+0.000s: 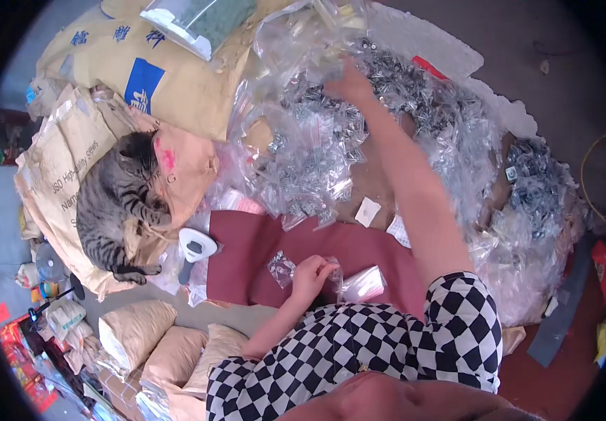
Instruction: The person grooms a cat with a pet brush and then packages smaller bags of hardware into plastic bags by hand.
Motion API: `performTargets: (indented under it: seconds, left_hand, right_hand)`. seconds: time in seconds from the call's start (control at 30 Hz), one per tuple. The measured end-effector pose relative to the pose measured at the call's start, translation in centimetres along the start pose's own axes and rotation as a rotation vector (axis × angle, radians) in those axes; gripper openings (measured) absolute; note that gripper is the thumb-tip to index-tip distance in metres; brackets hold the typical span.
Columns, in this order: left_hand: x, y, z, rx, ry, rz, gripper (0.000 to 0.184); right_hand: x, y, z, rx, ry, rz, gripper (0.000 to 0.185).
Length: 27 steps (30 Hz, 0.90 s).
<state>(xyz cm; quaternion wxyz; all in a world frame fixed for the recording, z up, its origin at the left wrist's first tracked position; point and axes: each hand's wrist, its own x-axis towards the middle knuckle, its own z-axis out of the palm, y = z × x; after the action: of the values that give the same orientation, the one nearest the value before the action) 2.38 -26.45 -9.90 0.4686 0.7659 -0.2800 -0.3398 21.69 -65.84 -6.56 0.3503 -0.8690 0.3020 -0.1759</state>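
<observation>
My left hand (311,278) is closed in a pinch above the dark red cloth (247,245), close to my body. Its fingers grip a small clear plastic bag (334,279). Just left of them is another clear bag with small metal pieces (282,268), and to the right lies a stack of flat clear bags (364,284). With the arm stretched far forward, my right hand (350,85) is over the heap of small metal parts and clear bags (429,98). Its fingers are blurred, so any grip there cannot be made out.
A tabby cat (117,203) lies on paper sacks (57,154) at the left. Beside the cloth is a white, iron-shaped tool (196,245). A large printed sack (176,77) stands at the back. Filled brown bags (138,333) sit at lower left.
</observation>
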Motion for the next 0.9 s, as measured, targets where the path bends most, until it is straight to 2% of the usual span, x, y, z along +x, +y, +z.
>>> performTargets:
  seconds: [0.07,0.13,0.2,0.27,0.33,0.4,0.43,0.47,0.5,0.53,0.6,0.7,0.73,0.77,0.8,0.83,0.87,0.9]
  left_hand:
    - [0.9,-0.2,0.2,-0.022,0.071,0.078,0.022]
    - [1.0,-0.7,0.2,-0.049,0.131,0.153,0.025]
    - [0.8,-1.7,-0.2,0.041,0.019,0.205,0.023]
    - [0.4,-1.5,-0.8,0.090,-0.005,0.184,0.020]
    - [0.6,-0.9,-1.0,0.143,-0.027,0.177,0.017]
    - [0.6,0.2,-0.3,-0.185,0.121,-0.135,0.018]
    - [0.4,0.2,-0.5,-0.183,0.100,-0.145,0.018]
    - [0.7,0.1,-1.1,-0.050,0.145,0.028,0.016]
    - [1.3,0.0,-1.6,0.081,0.196,0.208,0.014]
    - [1.2,0.6,-2.4,0.088,0.178,0.203,0.014]
    - [1.6,1.9,-3.5,0.615,0.400,0.541,0.009]
    - [1.3,0.9,-4.0,0.526,0.346,0.554,0.004]
    - [0.9,1.3,-4.2,0.514,0.337,0.564,0.013]
    - [0.7,1.4,-4.0,0.516,0.332,0.568,0.013]
    - [0.5,1.2,-3.8,0.487,0.286,0.516,0.021]
    - [0.4,0.9,-3.7,0.459,0.245,0.466,0.030]
    - [0.4,-0.3,-3.5,0.486,0.133,0.408,0.049]
    - [-0.3,0.7,-3.4,0.492,0.137,0.409,0.049]
  right_hand:
    - [0.7,-1.0,1.0,-0.500,-0.200,0.185,0.086]
    - [-0.1,-0.7,1.0,-0.510,-0.151,0.184,0.080]
    - [-1.6,0.6,0.9,-0.524,-0.108,0.178,0.074]
    - [-4.4,5.0,0.7,-0.251,0.133,-0.032,0.053]
    - [-7.7,8.7,-0.5,0.550,0.008,0.332,0.032]
    - [-12.7,11.5,-4.1,0.951,-0.224,0.589,0.029]
    - [-16.0,12.0,-5.2,1.057,-0.180,0.626,0.030]
    - [-18.8,12.0,-6.4,1.163,-0.134,0.657,0.031]
    - [-21.0,11.7,-7.5,1.166,-0.124,0.663,0.031]
    - [-23.7,11.0,-8.5,1.212,-0.046,0.691,0.030]
    - [-26.4,11.5,-10.3,1.255,0.043,0.708,0.029]
    - [-30.3,13.4,-11.1,1.250,0.109,0.823,0.031]
    - [-30.9,13.3,-11.2,1.226,0.048,0.790,0.034]
    - [-31.2,13.2,-11.2,1.200,-0.015,0.756,0.037]
    - [-31.2,13.1,-11.3,1.205,-0.013,0.755,0.037]
    - [-30.9,13.0,-11.3,1.078,-0.064,0.755,0.045]
    - [-30.4,12.8,-11.3,0.950,-0.113,0.751,0.054]
    - [-29.8,12.1,-11.1,0.956,-0.116,0.746,0.054]
